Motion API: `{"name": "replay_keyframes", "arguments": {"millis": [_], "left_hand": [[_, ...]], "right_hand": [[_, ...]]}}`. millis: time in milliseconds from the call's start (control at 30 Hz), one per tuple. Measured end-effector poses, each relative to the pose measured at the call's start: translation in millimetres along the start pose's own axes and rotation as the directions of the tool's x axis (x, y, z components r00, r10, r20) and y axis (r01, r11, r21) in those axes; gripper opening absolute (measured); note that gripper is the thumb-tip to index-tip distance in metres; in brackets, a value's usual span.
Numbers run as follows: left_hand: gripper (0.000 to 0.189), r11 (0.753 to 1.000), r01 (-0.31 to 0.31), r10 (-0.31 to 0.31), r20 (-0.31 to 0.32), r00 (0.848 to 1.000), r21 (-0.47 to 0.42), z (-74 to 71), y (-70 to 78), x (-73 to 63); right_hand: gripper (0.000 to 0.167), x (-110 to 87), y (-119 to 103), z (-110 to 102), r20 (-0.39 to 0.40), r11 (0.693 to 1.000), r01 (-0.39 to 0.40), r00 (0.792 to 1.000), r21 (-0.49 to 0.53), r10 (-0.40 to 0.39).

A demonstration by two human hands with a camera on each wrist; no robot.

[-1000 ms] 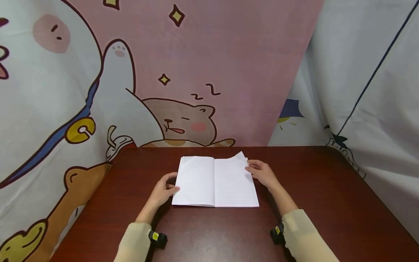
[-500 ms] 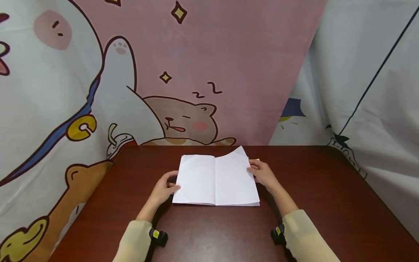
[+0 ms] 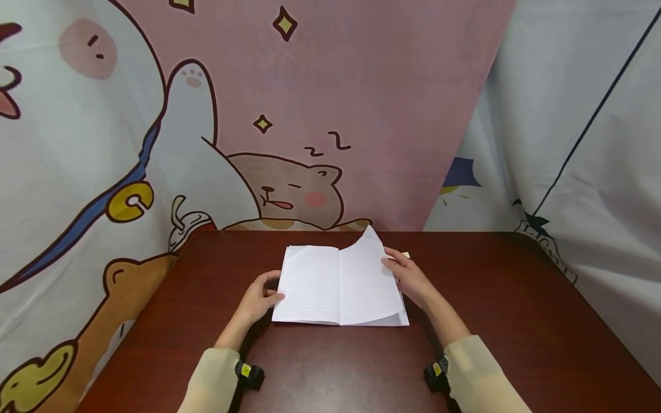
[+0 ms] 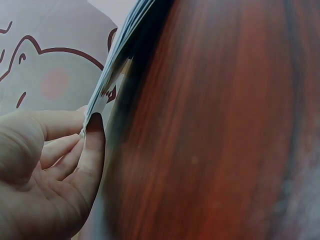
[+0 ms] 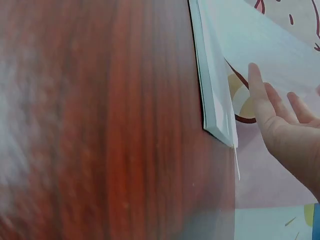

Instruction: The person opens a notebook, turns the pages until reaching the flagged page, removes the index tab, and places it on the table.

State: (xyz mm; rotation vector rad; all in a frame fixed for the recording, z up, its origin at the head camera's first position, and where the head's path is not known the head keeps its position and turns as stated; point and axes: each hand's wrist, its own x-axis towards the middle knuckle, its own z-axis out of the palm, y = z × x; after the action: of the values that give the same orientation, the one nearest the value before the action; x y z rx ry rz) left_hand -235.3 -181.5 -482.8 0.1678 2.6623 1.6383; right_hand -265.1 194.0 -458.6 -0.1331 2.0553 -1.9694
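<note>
An open notebook (image 3: 310, 287) with white lined pages lies on the table, its fold running down the middle. My left hand (image 3: 256, 298) grips its left edge, thumb on the page and fingers beneath; the left wrist view shows the stack of sheets between them. On the other side my right hand (image 3: 410, 278) pinches the outer edge of a right-hand page (image 3: 364, 269), thumb on its face. That page curves upward, its far corner raised highest, and the sheets under it show at the near right corner. In the right wrist view the raised page spreads behind my fingers (image 5: 256, 82).
The dark red-brown wooden table (image 3: 310, 373) reaches to a fabric backdrop (image 3: 403, 115) with cartoon animals. White cloth (image 3: 594, 143) hangs along the right side. A small black wrist camera (image 3: 252, 376) sits at the left sleeve, another camera (image 3: 436, 376) at the right one.
My right hand has moved slightly left with the page, which has risen higher off the sheets below. My left hand keeps its hold on the left edge.
</note>
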Motion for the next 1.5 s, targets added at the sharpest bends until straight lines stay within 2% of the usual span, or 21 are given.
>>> {"name": "replay_keyframes", "arguments": {"millis": [300, 433, 733, 867, 967, 1267, 1500], "left_hand": [[0.054, 1.000, 0.010, -0.010, 0.001, 1.000, -0.010, 0.0, -2.0, 1.6], [0.054, 1.000, 0.011, -0.011, 0.002, 1.000, -0.011, 0.6, -3.1, 2.1], [0.054, 1.000, 0.006, -0.006, -0.001, 1.000, -0.011, 1.5, -1.8, 2.4], [0.053, 1.000, 0.001, -0.001, -0.003, 1.000, -0.019, 1.2, -1.2, 1.5], [0.053, 1.000, 0.009, -0.009, -0.006, 1.000, -0.023, 0.7, -1.5, 0.5], [0.053, 0.999, -0.004, 0.003, -0.007, 1.000, -0.045, -0.1, -0.4, -0.2], [0.053, 0.999, -0.003, 0.003, -0.012, 1.000, -0.049, 0.1, -0.4, 0.8]], "right_hand": [[0.061, -0.4, -4, 15, 0.096, 0.999, -0.017, 0.995, 0.050, 0.012], [0.062, 0.7, -6, 22, 0.102, 1.000, -0.023, 0.995, 0.006, 0.022], [0.055, 1.6, -8, 37, 0.131, 0.999, 0.025, 0.991, -0.048, -0.019], [0.055, 2.0, -7, 44, 0.149, 0.993, 0.047, 0.988, -0.109, -0.031], [0.056, 3.0, -5, 49, 0.153, 0.983, 0.058, 0.988, -0.175, -0.031], [0.052, 5.0, 1, 58, 0.205, 0.956, 0.097, 0.978, -0.275, -0.040], [0.049, 7.4, 0, 66, 0.231, 0.882, 0.192, 0.968, -0.430, -0.099]]}}
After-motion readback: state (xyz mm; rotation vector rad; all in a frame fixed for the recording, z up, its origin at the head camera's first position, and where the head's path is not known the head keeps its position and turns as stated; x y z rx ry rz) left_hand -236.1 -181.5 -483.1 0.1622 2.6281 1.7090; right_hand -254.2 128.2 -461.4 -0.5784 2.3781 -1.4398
